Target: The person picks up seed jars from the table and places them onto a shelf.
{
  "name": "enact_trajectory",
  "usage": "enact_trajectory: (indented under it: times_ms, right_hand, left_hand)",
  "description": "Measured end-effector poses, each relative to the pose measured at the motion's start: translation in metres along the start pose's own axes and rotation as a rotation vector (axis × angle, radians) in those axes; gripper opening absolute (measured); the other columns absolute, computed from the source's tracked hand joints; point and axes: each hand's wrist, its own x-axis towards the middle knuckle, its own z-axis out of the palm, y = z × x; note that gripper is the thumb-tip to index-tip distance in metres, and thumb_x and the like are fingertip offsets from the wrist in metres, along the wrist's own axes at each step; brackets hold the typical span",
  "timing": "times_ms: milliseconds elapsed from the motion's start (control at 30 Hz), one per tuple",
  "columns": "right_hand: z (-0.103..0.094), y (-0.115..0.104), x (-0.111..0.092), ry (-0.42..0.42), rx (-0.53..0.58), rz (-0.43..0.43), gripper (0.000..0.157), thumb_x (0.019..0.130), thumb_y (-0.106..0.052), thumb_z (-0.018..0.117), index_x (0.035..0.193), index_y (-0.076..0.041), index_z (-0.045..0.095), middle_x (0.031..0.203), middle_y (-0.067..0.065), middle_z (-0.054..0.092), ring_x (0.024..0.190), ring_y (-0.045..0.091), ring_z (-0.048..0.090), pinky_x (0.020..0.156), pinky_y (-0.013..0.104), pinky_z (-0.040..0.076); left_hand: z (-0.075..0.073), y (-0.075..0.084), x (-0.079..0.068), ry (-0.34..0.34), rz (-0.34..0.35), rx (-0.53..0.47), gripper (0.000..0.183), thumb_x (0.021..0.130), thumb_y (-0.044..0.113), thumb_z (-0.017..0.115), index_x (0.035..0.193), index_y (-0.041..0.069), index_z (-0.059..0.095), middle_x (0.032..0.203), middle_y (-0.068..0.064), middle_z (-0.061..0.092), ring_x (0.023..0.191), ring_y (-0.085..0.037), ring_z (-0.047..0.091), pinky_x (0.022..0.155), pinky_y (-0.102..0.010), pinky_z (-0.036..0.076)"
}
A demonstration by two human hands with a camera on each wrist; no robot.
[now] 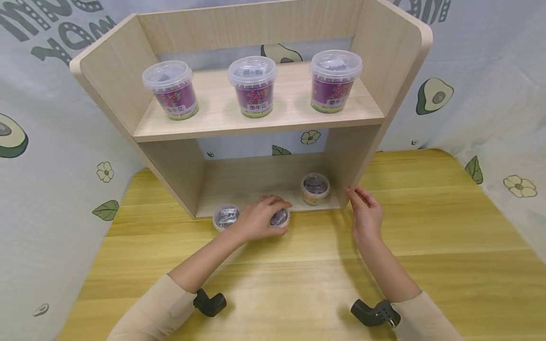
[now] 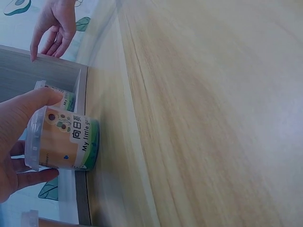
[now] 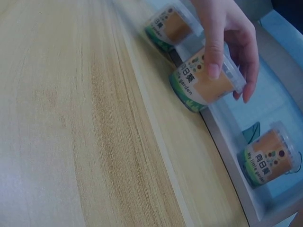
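My left hand grips an orange sunflower-labelled plastic cup with a clear lid, thumb on one side and fingers on the other. The cup is at the front edge of the lower shelf. A matching orange cup stands at that edge on the left. Another orange cup stands inside the lower compartment, near its right wall. My right hand touches the front edge of the right side panel with its fingertips and holds no cup.
Three purple lidded cups, one on the left, one in the middle and one on the right, stand on the upper shelf. The wooden rack stands on a yellow wood-grain table. Behind hangs an avocado-print cloth.
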Motion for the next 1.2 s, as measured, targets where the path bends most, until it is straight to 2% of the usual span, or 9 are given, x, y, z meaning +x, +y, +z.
enact_trajectory:
  times_ms: [267,500,667,833,1200]
  right_hand:
    - [-0.001,0.000,0.000,-0.003,-0.021,0.007,0.014,0.076,0.006,0.069,0.085,-0.003,0.062,0.088,0.004,0.061,0.083,0.012,0.063,0.081,0.016,0.048]
    - [0.000,0.000,0.002,0.001,0.007,-0.007,0.014,0.076,0.008,0.068,0.081,-0.003,0.063,0.083,0.004,0.063,0.081,0.013,0.064,0.079,0.017,0.049]
    - [0.000,0.000,0.002,-0.002,0.005,-0.018,0.013,0.076,0.008,0.069,0.081,-0.003,0.063,0.083,0.005,0.063,0.079,0.013,0.064,0.080,0.017,0.049]
    - [0.000,0.001,0.002,0.001,0.002,-0.020,0.014,0.074,0.007,0.070,0.081,-0.003,0.063,0.083,0.004,0.063,0.079,0.013,0.064,0.079,0.017,0.049]
    - [0.000,0.001,0.003,0.002,0.010,-0.024,0.014,0.076,0.010,0.067,0.079,-0.003,0.064,0.080,0.005,0.063,0.079,0.014,0.065,0.078,0.017,0.050]
  left_hand:
    - [-0.009,0.000,0.006,-0.017,-0.003,0.010,0.057,0.075,0.044,0.071,0.125,0.023,0.057,0.122,-0.001,0.057,0.111,-0.022,0.055,0.074,-0.038,0.052]
    - [-0.029,0.001,0.010,0.021,0.015,0.011,0.057,0.073,0.045,0.073,0.123,0.019,0.059,0.122,-0.002,0.058,0.109,-0.024,0.056,0.074,-0.040,0.052]
    - [-0.042,0.002,0.011,0.055,0.002,0.038,0.055,0.073,0.045,0.073,0.122,0.023,0.059,0.122,-0.001,0.057,0.109,-0.022,0.055,0.075,-0.038,0.052]
    - [-0.045,0.002,0.010,0.056,-0.003,0.047,0.054,0.073,0.045,0.073,0.122,0.025,0.059,0.122,0.000,0.057,0.108,-0.021,0.055,0.074,-0.036,0.052]
    - [-0.044,-0.005,0.010,0.052,-0.006,0.024,0.055,0.073,0.045,0.073,0.122,0.022,0.059,0.122,0.000,0.057,0.107,-0.021,0.055,0.072,-0.037,0.051]
